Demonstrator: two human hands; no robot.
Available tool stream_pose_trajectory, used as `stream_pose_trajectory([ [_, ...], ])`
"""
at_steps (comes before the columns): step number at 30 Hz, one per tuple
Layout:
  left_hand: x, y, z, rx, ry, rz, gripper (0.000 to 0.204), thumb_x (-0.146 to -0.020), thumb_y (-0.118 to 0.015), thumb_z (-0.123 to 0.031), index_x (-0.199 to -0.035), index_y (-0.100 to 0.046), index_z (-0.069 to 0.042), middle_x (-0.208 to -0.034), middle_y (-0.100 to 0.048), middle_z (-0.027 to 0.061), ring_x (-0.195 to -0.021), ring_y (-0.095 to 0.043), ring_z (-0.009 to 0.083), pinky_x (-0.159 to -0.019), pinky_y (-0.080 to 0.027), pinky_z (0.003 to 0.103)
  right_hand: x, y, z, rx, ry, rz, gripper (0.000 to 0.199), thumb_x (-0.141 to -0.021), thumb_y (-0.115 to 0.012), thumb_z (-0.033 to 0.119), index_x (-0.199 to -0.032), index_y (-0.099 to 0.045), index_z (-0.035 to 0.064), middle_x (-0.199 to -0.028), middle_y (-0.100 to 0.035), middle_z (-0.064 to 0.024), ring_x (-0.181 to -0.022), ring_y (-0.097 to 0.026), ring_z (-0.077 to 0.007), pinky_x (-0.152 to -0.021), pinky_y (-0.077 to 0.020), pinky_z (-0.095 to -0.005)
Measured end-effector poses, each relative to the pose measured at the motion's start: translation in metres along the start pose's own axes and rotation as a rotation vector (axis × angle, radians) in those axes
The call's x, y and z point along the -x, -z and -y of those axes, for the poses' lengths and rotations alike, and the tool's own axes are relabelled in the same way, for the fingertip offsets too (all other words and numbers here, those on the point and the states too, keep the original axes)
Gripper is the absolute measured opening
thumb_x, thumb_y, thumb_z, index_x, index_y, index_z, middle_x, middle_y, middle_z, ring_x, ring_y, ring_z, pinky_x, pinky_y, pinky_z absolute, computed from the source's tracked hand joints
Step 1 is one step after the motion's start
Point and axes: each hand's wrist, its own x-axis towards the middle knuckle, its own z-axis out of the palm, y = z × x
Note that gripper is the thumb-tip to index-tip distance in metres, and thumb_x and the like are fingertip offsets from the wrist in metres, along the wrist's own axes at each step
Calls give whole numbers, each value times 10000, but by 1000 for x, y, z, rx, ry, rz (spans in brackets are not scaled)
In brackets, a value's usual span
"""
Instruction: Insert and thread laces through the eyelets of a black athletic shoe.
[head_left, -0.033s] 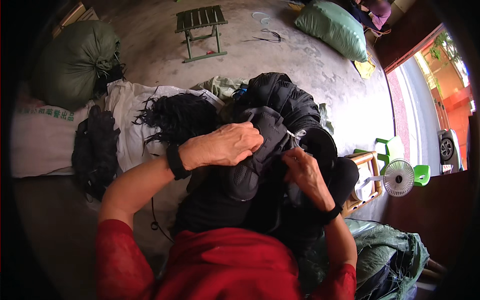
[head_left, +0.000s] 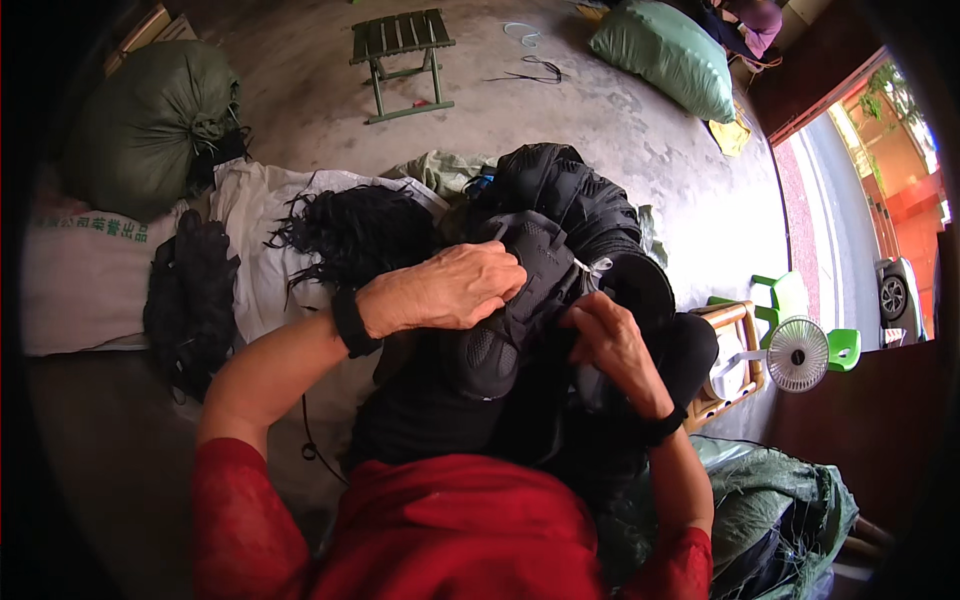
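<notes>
A black shoe upper [head_left: 488, 362] with a mesh-like toe rests across my black-clad lap. My left hand [head_left: 450, 287] lies over its left side, fingers curled closed on its edge. Beside its right side, my right hand [head_left: 612, 345] is closed in a pinch; what is between the fingertips is too small and dark to make out. A pale silvery tie [head_left: 592, 267] sticks up just above that hand. Beyond both hands lies a row of nested black shoe uppers [head_left: 570, 190]. A tangled heap of black laces [head_left: 365, 235] spreads on a white sack [head_left: 255, 205], left of the uppers.
Stuffed green sacks [head_left: 150, 125] stand at the far left and far right. A folding stool [head_left: 403, 40] is ahead. To my right are a small fan [head_left: 797, 355], a bamboo-framed stool [head_left: 735, 360] and a green plastic sack [head_left: 770, 510]. Another person [head_left: 755, 25] sits far right.
My right hand has shifted very slightly up and to the left. The left hand and the shoe upper stay practically where they were.
</notes>
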Motion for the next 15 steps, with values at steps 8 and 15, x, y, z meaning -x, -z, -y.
stream_pose_trajectory([
  [8, 8, -9, -4, 3, 29, -77, 209, -786, -678, -64, -910, -510, -54, -894, -538, 74, -898, -540, 278, -777, -452, 399, 3, 0, -17, -605, -79, 131, 228, -1012, -555, 268, -1060, -624, 56, -784, -635, -14, -619, -573, -76, -587, -464, -217],
  [15, 6, -17, -9, 4, 80, -36, 385, -717, -789, -148, -967, -506, -67, -954, -540, 58, -967, -528, 262, -828, -442, 409, -4, 98, -82, -1212, 243, -359, 136, -1013, -533, 192, -1036, -569, 63, -680, -548, 8, -542, -487, -64, -498, -399, -198],
])
